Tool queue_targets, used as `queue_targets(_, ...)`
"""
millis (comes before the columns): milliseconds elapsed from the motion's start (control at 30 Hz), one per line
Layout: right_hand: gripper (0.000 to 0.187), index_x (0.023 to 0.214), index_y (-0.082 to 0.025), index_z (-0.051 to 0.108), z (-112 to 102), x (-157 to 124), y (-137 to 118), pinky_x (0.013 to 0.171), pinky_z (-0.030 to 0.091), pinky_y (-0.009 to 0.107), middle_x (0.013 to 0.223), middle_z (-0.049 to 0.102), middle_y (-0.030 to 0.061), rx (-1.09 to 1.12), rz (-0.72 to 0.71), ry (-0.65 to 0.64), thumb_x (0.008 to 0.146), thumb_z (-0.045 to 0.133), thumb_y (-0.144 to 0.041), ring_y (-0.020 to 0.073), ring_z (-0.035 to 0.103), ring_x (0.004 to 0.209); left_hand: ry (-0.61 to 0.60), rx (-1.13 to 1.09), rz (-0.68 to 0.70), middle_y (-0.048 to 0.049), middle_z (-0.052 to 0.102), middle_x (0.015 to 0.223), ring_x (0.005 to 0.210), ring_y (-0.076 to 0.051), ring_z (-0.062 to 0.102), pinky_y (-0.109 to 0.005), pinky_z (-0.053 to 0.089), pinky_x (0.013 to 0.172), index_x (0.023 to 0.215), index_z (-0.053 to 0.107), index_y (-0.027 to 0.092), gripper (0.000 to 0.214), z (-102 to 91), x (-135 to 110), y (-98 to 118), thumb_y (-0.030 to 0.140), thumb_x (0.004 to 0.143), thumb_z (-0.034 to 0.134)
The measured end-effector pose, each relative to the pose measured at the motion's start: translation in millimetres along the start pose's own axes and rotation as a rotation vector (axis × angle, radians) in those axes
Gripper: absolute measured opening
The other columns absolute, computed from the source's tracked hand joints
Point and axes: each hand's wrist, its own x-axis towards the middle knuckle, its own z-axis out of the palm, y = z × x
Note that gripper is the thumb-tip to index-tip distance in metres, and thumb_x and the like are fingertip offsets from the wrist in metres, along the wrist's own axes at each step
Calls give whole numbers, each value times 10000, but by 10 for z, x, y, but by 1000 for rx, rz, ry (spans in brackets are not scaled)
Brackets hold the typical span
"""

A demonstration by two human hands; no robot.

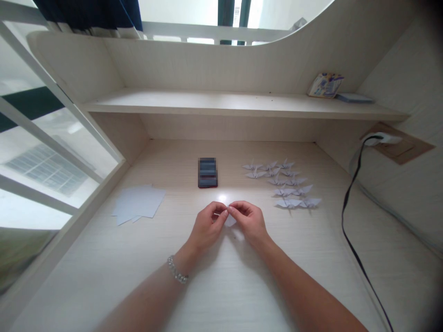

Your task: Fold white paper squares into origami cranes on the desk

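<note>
Between my two hands, just above the desk, is a small piece of folded white paper [230, 222], mostly covered by the fingers. My left hand [209, 222] pinches it from the left with thumb and forefinger; a bracelet circles that wrist. From the right, my right hand [249, 220] pinches it too, so both sets of fingertips meet at its top. Several folded white paper cranes [289, 203] stand in rows to the right of my hands. Over on the left lies a loose, overlapping pile of white paper sheets [138, 203].
A dark phone-like object [207, 173], its face pixelated, lies behind my hands. Above the desk [228, 295] runs a shelf [207, 101] with a small colourful packet [326, 85]. At the right, a black cable [349, 230] hangs from a wall socket [401, 146].
</note>
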Motion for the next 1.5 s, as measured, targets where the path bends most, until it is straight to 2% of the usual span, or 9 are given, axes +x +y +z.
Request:
queue_targets(367, 156, 772, -176, 688, 8, 5, 7, 697, 472, 307, 778, 670, 47, 12, -11, -3, 704, 695, -316, 178, 598, 731, 46, -32, 22, -66, 639, 911, 858, -180, 596, -280, 475, 749, 903, 636, 171, 175, 9, 2, 9, 306, 808, 577)
queue_targets(800, 176, 801, -168, 658, 0, 8, 43, 680, 472, 293, 781, 656, 42, 26, -28, 1, 702, 701, -307, 165, 595, 728, 74, -89, 38, -46, 636, 864, 804, -158, 604, -290, 485, 755, 914, 589, 171, 165, 24, 3, -69, 271, 786, 617)
queue_targets(1233, 212, 762, -175, 646, -50, 33, -14, 641, 472, 279, 743, 653, 29, -27, -22, 4, 634, 750, -308, 161, 600, 694, 32, -90, 23, -54, 637, 888, 817, -159, 612, -294, 489, 767, 920, 580, 167, 179, -4, -2, -68, 266, 779, 626)
queue_targets(1367, 277, 868, -165, 666, -66, 46, 10, 670, 476, 302, 787, 670, 57, 1, 33, -73, 649, 739, -318, 179, 608, 729, 27, -99, 24, -47, 630, 874, 806, -157, 614, -287, 488, 750, 916, 562, 171, 173, -13, 7, -68, 255, 779, 623)
queue_targets(1500, 239, 800, -149, 689, -75, 49, -2, 655, 466, 312, 754, 676, 69, -30, 78, -137, 676, 710, -352, 180, 600, 695, 2, -83, 10, -46, 622, 869, 800, -154, 607, -285, 482, 748, 903, 558, 171, 165, -35, 15, -80, 260, 780, 623)
